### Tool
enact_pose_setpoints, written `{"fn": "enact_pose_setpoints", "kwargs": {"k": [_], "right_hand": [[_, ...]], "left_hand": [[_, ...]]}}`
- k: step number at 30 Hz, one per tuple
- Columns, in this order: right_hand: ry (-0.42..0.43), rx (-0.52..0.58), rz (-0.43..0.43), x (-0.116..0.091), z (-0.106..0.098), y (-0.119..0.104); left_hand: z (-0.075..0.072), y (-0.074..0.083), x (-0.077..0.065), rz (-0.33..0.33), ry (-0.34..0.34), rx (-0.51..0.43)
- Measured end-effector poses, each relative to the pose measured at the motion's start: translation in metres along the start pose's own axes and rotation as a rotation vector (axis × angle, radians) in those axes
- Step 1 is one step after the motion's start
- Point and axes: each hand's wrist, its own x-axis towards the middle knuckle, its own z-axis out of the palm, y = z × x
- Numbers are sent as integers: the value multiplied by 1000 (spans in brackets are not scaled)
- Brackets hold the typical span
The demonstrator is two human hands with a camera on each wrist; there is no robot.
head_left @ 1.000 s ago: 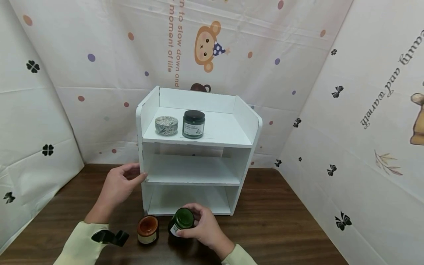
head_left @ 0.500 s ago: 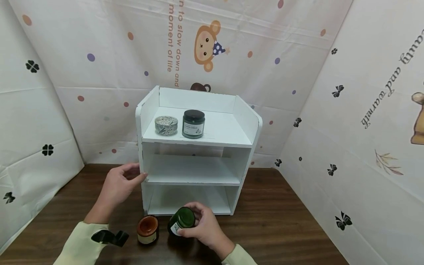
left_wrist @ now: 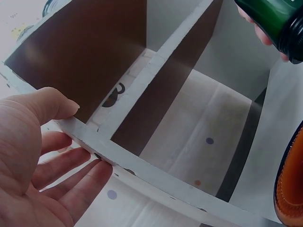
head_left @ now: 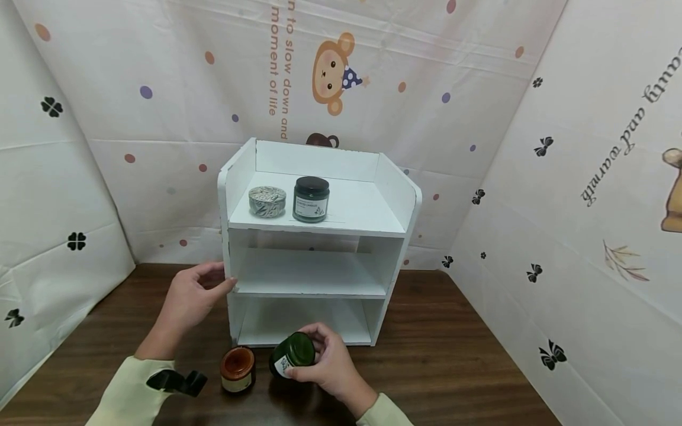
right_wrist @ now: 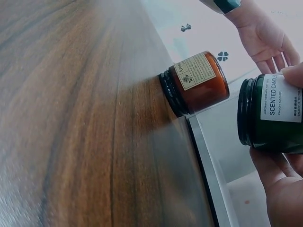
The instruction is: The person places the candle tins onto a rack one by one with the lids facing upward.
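Observation:
My right hand [head_left: 334,365] grips a dark green scented candle jar [head_left: 299,350], fingers behind it and thumb over its white label. In the right wrist view, the black lid [right_wrist: 245,112] of that jar points toward the table; the jar tilts with its glass base up. My left hand [head_left: 190,299] holds the left side panel of a white three-tier shelf [head_left: 314,272]; the left wrist view shows the thumb [left_wrist: 64,106] on the front edge and the fingers along the outer face. Left of the green jar, an amber candle jar [head_left: 237,371] stands lid down on the table.
On the shelf's top tier are a round patterned tin [head_left: 267,202] and another dark green candle jar [head_left: 311,201] with a black lid. The shelf stands on a dark wood table [head_left: 442,355], and printed white cloth [head_left: 176,195] hangs behind and at both sides.
The right hand has tilted the green candle jar a little further and shifted it very slightly upward. The left hand and the amber candle jar have stayed put.

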Motion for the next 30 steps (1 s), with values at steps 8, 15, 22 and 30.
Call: {"fn": "enact_pose_setpoints", "kwargs": {"k": [8,15,22,30], "right_hand": [[-9,29,-5,-1,-1,0],[-11,38,-36,-1,-1,0],[-12,46,-36,-1,-2,0],[30,-12,-44,-2,-4,-2]], "left_hand": [[0,0,0,3,1,-1],[0,-1,0,0,2,-1],[0,0,0,3,5,3],[0,2,-1,1,-3,-1]]}}
